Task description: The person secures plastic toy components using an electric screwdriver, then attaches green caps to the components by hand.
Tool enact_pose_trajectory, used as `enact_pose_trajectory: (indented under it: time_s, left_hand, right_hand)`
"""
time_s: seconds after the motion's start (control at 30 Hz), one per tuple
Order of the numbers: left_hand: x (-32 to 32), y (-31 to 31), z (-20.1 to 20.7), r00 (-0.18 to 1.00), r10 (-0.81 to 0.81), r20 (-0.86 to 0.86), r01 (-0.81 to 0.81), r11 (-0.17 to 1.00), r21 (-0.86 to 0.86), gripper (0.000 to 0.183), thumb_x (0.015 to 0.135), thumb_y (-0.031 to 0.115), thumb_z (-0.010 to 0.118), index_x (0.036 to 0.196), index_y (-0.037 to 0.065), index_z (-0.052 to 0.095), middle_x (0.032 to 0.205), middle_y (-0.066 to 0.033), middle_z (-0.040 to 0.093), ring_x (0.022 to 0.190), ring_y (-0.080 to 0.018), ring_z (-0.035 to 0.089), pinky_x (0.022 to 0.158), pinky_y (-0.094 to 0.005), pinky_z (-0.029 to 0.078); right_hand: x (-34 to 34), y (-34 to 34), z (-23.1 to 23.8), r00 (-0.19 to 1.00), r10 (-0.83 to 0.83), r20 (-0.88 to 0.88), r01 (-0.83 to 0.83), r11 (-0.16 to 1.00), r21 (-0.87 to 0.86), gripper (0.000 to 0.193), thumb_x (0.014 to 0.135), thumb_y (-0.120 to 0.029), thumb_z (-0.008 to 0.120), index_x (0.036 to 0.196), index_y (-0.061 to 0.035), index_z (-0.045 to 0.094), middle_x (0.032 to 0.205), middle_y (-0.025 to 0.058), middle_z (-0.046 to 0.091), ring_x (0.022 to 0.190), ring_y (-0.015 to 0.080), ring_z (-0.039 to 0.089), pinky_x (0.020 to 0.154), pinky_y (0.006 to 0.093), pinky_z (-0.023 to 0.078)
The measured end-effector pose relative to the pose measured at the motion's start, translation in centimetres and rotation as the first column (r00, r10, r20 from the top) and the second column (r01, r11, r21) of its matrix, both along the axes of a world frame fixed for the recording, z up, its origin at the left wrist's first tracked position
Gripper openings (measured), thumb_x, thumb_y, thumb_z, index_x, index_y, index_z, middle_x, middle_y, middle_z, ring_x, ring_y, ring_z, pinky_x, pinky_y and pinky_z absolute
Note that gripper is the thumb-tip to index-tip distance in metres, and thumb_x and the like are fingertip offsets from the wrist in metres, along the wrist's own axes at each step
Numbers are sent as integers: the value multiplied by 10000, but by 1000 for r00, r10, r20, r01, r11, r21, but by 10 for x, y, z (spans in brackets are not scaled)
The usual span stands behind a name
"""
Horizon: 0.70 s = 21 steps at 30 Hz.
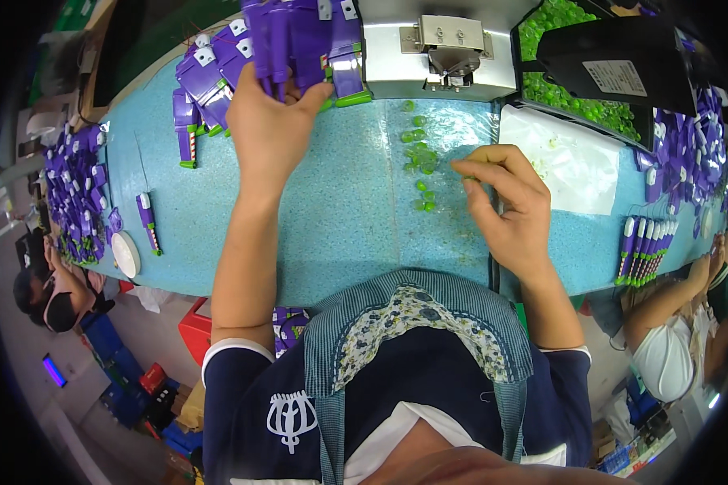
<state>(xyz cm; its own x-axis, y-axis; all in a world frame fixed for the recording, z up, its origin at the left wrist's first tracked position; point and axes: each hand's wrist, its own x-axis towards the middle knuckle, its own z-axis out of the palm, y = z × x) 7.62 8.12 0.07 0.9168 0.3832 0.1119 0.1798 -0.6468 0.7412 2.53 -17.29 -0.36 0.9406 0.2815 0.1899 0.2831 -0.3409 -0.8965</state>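
My left hand [268, 121] reaches to the far side of the blue table [332, 226] and grips a stack of purple toy parts [295, 36] with green and white ends. My right hand [505, 198] rests on the table with thumb and forefinger pinched on a small green bead at the edge of a scatter of green beads [419, 158]. The beads lie on a clear plastic sheet in front of a grey metal press [445, 48].
More purple parts [206, 77] lie at the far left, and a row of them [644, 250] at the right. A black tray of green beads [570, 97] and a white plastic bag [566, 158] sit at the far right. Other people work on both sides.
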Motion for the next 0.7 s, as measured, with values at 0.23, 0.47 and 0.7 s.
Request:
enact_pose_trajectory:
  time_s: [0.23,0.47,0.7]
  left_hand:
    - [-57,-38,29,977,-157,147,205,483,-851,376,744,31,709,1089,-7,564,926,-56,631,785,-160,624,681,-254,491]
    - [-87,-75,12,917,-399,15,198,422,-885,219,814,92,715,993,9,620,872,-18,637,771,-80,583,638,-228,487]
    - [-86,-85,10,936,-351,-4,54,155,-986,261,814,52,700,1052,23,598,922,-22,635,793,-78,593,678,-223,490]
  right_hand:
    - [-7,3,21,998,-1,68,-4,997,71,370,713,94,646,1071,19,592,917,128,628,734,215,613,660,286,493]
    - [-17,12,24,946,88,312,-88,996,-13,431,676,110,691,1079,31,562,895,137,636,727,246,611,631,309,493]
    - [-18,3,22,990,22,139,-40,991,125,287,720,47,704,984,39,593,890,143,642,739,253,610,630,318,482]
